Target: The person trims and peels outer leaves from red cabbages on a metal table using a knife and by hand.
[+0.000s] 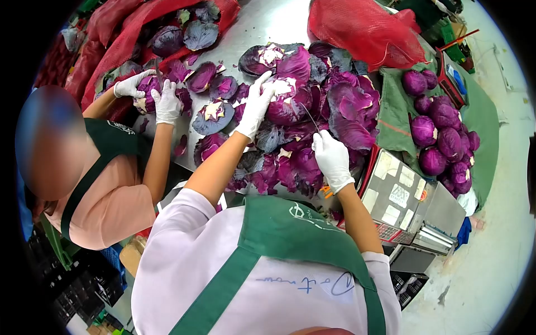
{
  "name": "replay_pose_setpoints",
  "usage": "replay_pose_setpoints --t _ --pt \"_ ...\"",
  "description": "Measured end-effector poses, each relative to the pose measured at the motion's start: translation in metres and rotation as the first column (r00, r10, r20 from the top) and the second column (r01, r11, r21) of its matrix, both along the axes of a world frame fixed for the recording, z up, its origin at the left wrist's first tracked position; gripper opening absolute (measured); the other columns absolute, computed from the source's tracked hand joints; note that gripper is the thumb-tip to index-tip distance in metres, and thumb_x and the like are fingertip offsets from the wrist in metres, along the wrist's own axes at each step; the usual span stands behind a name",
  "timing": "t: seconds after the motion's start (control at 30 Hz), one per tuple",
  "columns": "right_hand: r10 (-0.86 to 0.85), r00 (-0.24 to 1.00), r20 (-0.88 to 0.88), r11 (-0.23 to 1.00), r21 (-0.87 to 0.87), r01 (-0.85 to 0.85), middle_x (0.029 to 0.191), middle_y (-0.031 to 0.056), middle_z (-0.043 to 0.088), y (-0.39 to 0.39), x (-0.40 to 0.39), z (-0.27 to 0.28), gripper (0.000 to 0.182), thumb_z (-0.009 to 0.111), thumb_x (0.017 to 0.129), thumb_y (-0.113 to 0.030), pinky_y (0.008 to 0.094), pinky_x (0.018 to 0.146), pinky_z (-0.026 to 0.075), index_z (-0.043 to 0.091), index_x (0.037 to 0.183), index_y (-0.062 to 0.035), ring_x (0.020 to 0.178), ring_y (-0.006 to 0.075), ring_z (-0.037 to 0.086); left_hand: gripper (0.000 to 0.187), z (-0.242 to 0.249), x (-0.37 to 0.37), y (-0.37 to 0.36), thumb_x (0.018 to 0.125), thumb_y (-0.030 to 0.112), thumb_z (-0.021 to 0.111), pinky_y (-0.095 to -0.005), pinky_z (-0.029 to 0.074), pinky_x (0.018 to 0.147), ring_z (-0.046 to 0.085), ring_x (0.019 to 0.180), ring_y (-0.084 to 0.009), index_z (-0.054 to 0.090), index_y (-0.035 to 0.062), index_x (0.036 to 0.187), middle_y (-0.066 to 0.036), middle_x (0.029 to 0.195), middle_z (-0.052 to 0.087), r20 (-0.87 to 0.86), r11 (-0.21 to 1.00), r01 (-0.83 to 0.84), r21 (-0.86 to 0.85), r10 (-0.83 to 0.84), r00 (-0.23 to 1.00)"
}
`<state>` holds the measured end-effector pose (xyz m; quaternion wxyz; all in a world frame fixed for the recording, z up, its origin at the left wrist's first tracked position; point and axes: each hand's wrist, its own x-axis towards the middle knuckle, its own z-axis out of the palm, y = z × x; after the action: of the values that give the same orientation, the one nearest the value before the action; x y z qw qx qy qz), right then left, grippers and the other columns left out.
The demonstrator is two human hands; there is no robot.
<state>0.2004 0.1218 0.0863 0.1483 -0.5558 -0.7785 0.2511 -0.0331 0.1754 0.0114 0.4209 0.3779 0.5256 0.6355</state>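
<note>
My left hand [257, 106], in a white glove, holds the left side of a red cabbage [287, 110] whose pale cut stem end faces up. Gloved as well, my right hand [333, 159] grips a knife [309, 117]; its thin blade points up and left toward that cabbage. The handle is mostly hidden in my fingers. Loose purple outer leaves [352, 106] are heaped to the right of the cabbage. More leaves and cut stem pieces lie below it and between my hands. Behind it sits another cabbage with a pale cut base [270, 54].
At left, a co-worker's gloved hands [166, 103] handle another cabbage. Red mesh sacks [365, 33] lie on the metal table [254, 25]. Trimmed cabbages [445, 114] are piled on green cloth at right. A weighing scale [391, 190] stands close to my right forearm.
</note>
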Motion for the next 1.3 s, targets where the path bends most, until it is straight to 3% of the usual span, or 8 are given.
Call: replay_pose_setpoints --t 0.33,0.5,0.63,0.7,0.83,1.0,1.13,1.3 --pt "0.004 0.991 0.136 0.996 0.087 -0.016 0.075 0.0172 0.067 -0.003 -0.020 -0.003 0.027 0.049 0.101 -0.031 0.0496 0.060 0.051 0.057 0.090 -0.0084 0.068 0.0389 0.066 0.050 -0.011 -0.004 0.004 0.099 0.024 0.061 -0.0183 0.040 0.074 0.046 0.078 -0.0035 0.047 0.0052 0.144 0.006 0.087 0.050 -0.036 0.998 0.053 -0.045 -0.054 0.998" --pt "-0.042 0.976 0.214 0.999 -0.022 0.048 0.075 0.0203 0.067 -0.030 0.008 -0.036 0.030 0.045 0.101 -0.032 0.0543 0.065 0.051 0.059 0.093 -0.0073 0.072 0.0418 0.066 0.052 0.000 -0.001 0.003 0.092 0.016 0.064 -0.0210 0.042 0.065 0.049 0.068 -0.0044 0.050 -0.0044 0.138 0.003 0.074 0.057 -0.016 0.999 -0.003 -0.043 0.002 1.000" --pt "-0.018 0.944 0.330 0.976 -0.200 0.088 0.082 0.0176 0.070 -0.045 0.039 -0.040 0.029 0.045 0.101 -0.030 0.0520 0.069 0.052 0.062 0.098 -0.0080 0.075 0.0401 0.067 0.059 -0.016 -0.008 0.016 0.091 0.018 0.066 -0.0277 0.049 0.087 0.058 0.093 -0.0129 0.046 0.0035 0.144 -0.006 0.104 0.063 0.141 0.985 -0.051 -0.167 0.075 0.987" --pt "-0.067 0.983 -0.174 0.997 -0.045 0.060 0.094 0.0133 0.071 -0.044 0.025 -0.005 0.026 0.047 0.101 -0.028 0.0472 0.072 0.053 0.064 0.103 -0.0089 0.081 0.0370 0.068 0.075 -0.027 0.000 0.019 0.081 0.035 0.077 -0.0386 0.043 0.103 0.050 0.119 -0.0276 0.046 0.0149 0.147 -0.020 0.129 0.051 0.070 0.944 -0.094 -0.316 0.122 0.990" --pt "-0.197 0.937 -0.289 0.977 0.023 0.213 0.110 0.0153 0.069 0.000 -0.010 0.002 0.037 0.044 0.102 -0.028 0.0429 0.081 0.052 0.060 0.132 -0.0118 0.094 0.0353 0.067 0.083 0.017 0.043 -0.006 0.076 0.059 0.075 -0.0444 0.039 0.104 0.047 0.120 -0.0413 0.051 0.0155 0.143 -0.031 0.131 0.043 -0.436 0.862 -0.311 -0.401 0.119 0.892" --pt "-0.223 0.974 0.030 0.970 0.103 0.219 0.078 0.0193 0.069 0.040 -0.037 -0.006 0.051 0.037 0.102 -0.037 0.0520 0.062 0.051 0.037 0.151 -0.0216 0.067 0.0403 0.066 0.072 0.018 0.044 -0.008 0.085 0.046 0.073 -0.0406 0.040 0.104 0.050 0.118 -0.0343 0.051 -0.0013 0.135 -0.024 0.133 0.044 -0.486 0.914 -0.355 -0.196 0.224 0.845" --pt "-0.241 0.970 0.036 0.969 0.064 0.239 0.078 0.0180 0.070 0.046 -0.049 -0.004 0.049 0.040 0.102 -0.037 0.0515 0.060 0.052 0.040 0.148 -0.0210 0.064 0.0397 0.066 0.076 0.029 0.053 -0.013 0.086 0.040 0.074 -0.0353 0.041 0.104 0.051 0.119 -0.0281 0.042 -0.0062 0.138 -0.022 0.134 0.046 -0.148 0.943 -0.234 -0.237 0.203 0.968" --pt "-0.330 0.943 0.047 0.934 0.158 0.320 0.077 0.0169 0.070 0.062 -0.042 -0.022 0.041 0.044 0.101 -0.038 0.0515 0.059 0.052 0.046 0.141 -0.0273 0.065 0.0396 0.067 0.077 0.013 0.059 -0.011 0.090 0.035 0.072 -0.0326 0.041 0.102 0.050 0.120 -0.0230 0.034 -0.0063 0.143 -0.019 0.134 0.048 -0.209 0.946 -0.249 -0.207 0.206 0.956"
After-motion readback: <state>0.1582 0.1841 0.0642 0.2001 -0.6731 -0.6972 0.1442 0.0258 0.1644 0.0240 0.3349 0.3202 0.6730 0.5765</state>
